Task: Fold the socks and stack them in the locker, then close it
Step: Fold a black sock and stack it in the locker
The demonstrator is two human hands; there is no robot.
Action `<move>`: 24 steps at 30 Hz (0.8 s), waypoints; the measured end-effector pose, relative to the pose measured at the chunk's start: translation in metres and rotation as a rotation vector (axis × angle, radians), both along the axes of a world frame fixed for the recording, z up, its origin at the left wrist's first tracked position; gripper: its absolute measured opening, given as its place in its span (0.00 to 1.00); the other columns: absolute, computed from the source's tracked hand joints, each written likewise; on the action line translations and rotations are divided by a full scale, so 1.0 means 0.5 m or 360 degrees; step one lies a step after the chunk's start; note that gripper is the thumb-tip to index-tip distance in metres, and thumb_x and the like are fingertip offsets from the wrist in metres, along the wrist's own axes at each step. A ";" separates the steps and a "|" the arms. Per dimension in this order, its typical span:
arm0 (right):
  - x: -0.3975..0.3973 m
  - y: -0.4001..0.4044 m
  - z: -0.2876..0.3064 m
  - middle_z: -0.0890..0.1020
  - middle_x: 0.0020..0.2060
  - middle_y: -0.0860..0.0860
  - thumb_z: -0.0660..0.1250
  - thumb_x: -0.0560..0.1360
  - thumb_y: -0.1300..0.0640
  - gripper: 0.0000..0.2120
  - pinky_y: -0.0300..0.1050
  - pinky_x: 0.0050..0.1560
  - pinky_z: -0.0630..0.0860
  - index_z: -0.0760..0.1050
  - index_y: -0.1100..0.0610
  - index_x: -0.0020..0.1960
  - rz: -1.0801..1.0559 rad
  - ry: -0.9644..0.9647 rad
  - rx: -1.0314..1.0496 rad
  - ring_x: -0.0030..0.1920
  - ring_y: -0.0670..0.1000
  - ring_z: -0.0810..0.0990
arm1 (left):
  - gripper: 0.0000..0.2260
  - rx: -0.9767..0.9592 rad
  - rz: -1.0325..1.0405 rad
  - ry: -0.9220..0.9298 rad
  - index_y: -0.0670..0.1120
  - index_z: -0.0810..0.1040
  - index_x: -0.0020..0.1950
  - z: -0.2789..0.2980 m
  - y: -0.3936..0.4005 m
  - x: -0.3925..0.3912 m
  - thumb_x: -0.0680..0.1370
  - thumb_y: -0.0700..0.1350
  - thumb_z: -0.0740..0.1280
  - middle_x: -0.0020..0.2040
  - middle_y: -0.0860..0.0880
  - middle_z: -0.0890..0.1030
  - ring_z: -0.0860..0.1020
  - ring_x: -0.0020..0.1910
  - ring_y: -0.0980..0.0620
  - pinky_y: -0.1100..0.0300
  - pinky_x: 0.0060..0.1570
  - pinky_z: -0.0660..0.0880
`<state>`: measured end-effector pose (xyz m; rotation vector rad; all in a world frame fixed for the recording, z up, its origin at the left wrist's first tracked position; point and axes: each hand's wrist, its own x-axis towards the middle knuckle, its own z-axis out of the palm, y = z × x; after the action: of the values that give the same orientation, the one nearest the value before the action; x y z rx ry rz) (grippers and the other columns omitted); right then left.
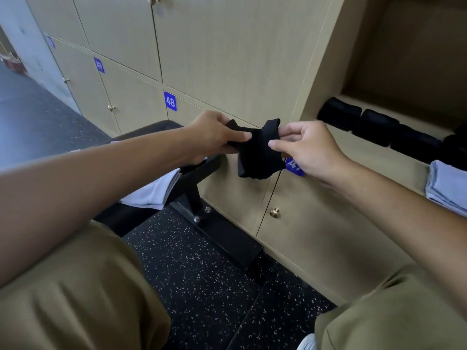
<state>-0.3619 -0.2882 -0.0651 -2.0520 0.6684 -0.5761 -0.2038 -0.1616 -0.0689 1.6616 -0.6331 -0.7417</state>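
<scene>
Lockers: a wall of tan doors (227, 46) fills the view ahead of me, with blue number plates 48 (170, 101) and 49 (99, 64) on the lower row.
Open locker: my locker (409, 54) gapes at upper right, its shelf (374, 157) running off the right edge, roomy above the row of socks.
Floor: dark speckled floor (202, 274) between my knees and the doors.
Bench: black bench (151, 130) to my left, its foot (202, 213) bolted down just beside the doors, close under my hands.
White cloth: folded white pieces (156, 190) lie on the bench, under my left forearm.
Black rolls: a row of folded black socks (376, 127) sits on the shelf, right of my right hand.
Pale stack: light blue folded socks (447, 188) at the shelf's front edge, far right.
Sock: black sock (257, 147) in mid-air in front of the doors, stretched between both hands, lower part hanging free and covering part of a third plate.
Left hand: left hand (212, 137) pinches the sock's left end, thumb on top.
Right hand: right hand (310, 147) pinches the right end between thumb and fingertips.
Knob: brass knob (274, 212) on the door below the sock.
</scene>
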 end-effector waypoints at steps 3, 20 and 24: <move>0.006 -0.004 -0.006 0.86 0.43 0.50 0.75 0.75 0.61 0.06 0.37 0.46 0.80 0.82 0.56 0.51 0.0001 0.0015 0.0024 0.40 0.46 0.85 | 0.14 -0.0075 -0.0061 0.0011 0.37 0.75 0.57 -0.004 -0.021 -0.012 0.76 0.39 0.76 0.47 0.41 0.80 0.83 0.38 0.53 0.67 0.36 0.78; -0.011 -0.020 0.006 0.87 0.46 0.55 0.73 0.75 0.65 0.09 0.45 0.56 0.82 0.83 0.60 0.55 -0.0014 -0.0112 0.0220 0.48 0.53 0.87 | 0.12 -0.0261 -0.0376 -0.0038 0.43 0.72 0.67 0.006 -0.047 -0.031 0.84 0.43 0.64 0.41 0.41 0.78 0.83 0.40 0.45 0.56 0.49 0.83; -0.018 -0.018 0.014 0.87 0.46 0.55 0.71 0.76 0.67 0.09 0.40 0.50 0.83 0.83 0.58 0.54 0.0029 -0.0171 0.0299 0.46 0.51 0.87 | 0.06 -0.0238 -0.0382 -0.0335 0.40 0.77 0.54 0.011 -0.046 -0.033 0.83 0.43 0.67 0.42 0.40 0.80 0.81 0.34 0.50 0.59 0.43 0.82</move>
<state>-0.3707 -0.2973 -0.0583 -1.8374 0.6161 -0.5865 -0.2204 -0.1847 -0.0635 1.5526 -1.0264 -0.6753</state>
